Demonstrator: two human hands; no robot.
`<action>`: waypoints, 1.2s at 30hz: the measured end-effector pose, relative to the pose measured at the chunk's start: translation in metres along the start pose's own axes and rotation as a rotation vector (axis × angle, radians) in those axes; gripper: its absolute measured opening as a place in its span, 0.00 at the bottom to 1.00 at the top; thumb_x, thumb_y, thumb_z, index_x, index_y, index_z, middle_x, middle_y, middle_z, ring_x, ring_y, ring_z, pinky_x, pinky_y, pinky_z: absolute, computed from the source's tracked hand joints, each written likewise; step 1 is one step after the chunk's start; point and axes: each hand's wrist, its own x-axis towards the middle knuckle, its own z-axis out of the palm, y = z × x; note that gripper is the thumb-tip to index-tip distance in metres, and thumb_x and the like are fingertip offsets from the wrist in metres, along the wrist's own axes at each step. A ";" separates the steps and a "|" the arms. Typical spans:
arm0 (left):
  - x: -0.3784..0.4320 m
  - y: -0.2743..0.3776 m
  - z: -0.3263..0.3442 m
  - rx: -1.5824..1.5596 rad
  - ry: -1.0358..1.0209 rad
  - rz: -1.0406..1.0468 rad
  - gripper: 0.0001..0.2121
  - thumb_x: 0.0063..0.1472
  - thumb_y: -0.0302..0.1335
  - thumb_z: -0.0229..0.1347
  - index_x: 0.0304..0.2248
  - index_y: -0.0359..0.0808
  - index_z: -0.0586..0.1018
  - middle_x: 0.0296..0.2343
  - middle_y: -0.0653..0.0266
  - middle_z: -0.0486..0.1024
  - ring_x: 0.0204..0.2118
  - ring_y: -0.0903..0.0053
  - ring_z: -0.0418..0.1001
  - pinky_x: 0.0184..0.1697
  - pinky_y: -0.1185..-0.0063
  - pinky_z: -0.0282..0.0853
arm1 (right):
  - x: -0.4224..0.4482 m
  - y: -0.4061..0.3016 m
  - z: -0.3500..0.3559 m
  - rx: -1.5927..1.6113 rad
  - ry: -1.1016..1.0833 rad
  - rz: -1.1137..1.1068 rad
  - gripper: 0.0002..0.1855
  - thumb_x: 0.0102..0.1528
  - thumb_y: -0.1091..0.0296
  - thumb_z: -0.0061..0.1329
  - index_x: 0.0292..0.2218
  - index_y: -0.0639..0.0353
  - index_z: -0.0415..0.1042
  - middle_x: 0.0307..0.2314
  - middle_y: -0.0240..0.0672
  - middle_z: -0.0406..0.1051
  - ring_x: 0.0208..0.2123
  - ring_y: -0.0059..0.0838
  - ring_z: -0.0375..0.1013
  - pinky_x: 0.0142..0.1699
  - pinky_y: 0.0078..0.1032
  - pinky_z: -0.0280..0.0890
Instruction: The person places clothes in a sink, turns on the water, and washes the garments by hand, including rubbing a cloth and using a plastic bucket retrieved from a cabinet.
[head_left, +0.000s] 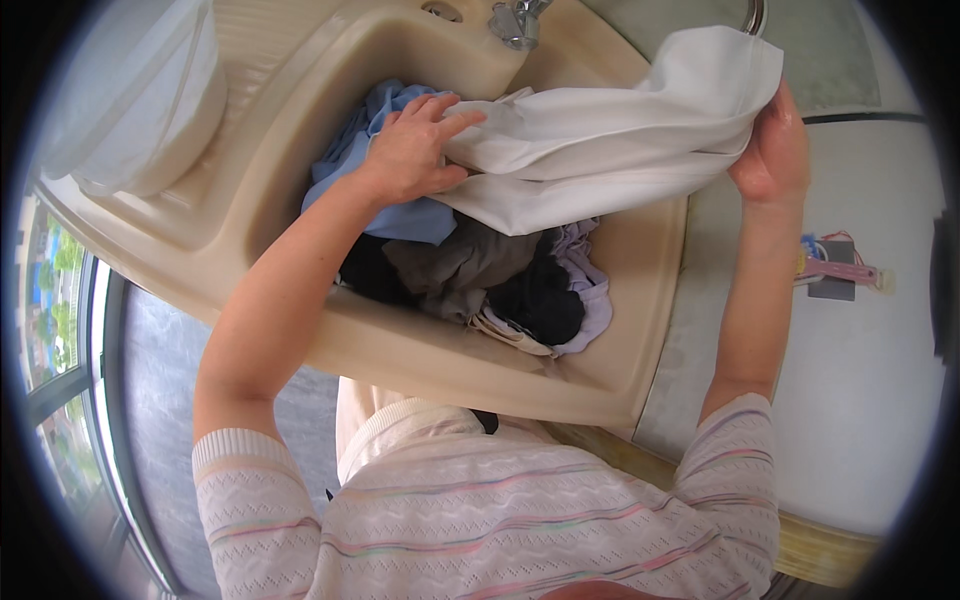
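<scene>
A length of white fabric (600, 142), possibly a garment, stretches across the sink. Its right end is gripped by my right hand (776, 154), raised beyond the sink's right edge, and part of the fingers is hidden behind the cloth. At the other end, my left hand (416, 150) touches the white fabric with its fingers spread. Under that hand, light blue cloth (409, 217) lies bunched in the basin. Below it are crumpled dark grey cloth (472, 259), black cloth (544, 300) and lilac cloth (596, 304) with a ruffled edge.
The beige sink (450, 360) has a chrome faucet (517, 26) at its far side. A whitish translucent container (150, 112) stands on the ribbed washboard (262, 45) at left. On the white surface at right lies a pink-handled brush (836, 271). A window (56, 300) is at left.
</scene>
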 end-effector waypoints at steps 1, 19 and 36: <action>-0.003 -0.003 0.000 -0.003 -0.012 0.015 0.24 0.42 0.31 0.57 0.43 0.43 0.69 0.48 0.56 0.60 0.52 0.61 0.55 0.51 0.68 0.54 | 0.005 0.005 0.012 -0.048 0.125 -0.051 0.19 0.59 0.58 0.32 0.45 0.61 0.63 0.43 0.34 0.64 0.45 0.30 0.63 0.52 0.29 0.58; 0.011 -0.024 -0.027 -1.472 0.070 -0.630 0.12 0.53 0.32 0.49 0.33 0.32 0.73 0.28 0.66 0.73 0.28 0.81 0.69 0.32 0.81 0.64 | 0.007 -0.015 0.034 -0.341 0.820 -0.382 0.20 0.59 0.58 0.30 0.46 0.61 0.61 0.45 0.35 0.62 0.48 0.30 0.60 0.54 0.30 0.54; 0.014 -0.027 -0.043 -1.823 0.033 -0.693 0.21 0.58 0.42 0.46 0.43 0.33 0.69 0.39 0.62 0.70 0.39 0.74 0.70 0.43 0.75 0.65 | -0.029 -0.045 -0.039 -0.283 0.716 -0.281 0.17 0.56 0.62 0.41 0.43 0.62 0.65 0.41 0.35 0.67 0.43 0.29 0.66 0.49 0.27 0.60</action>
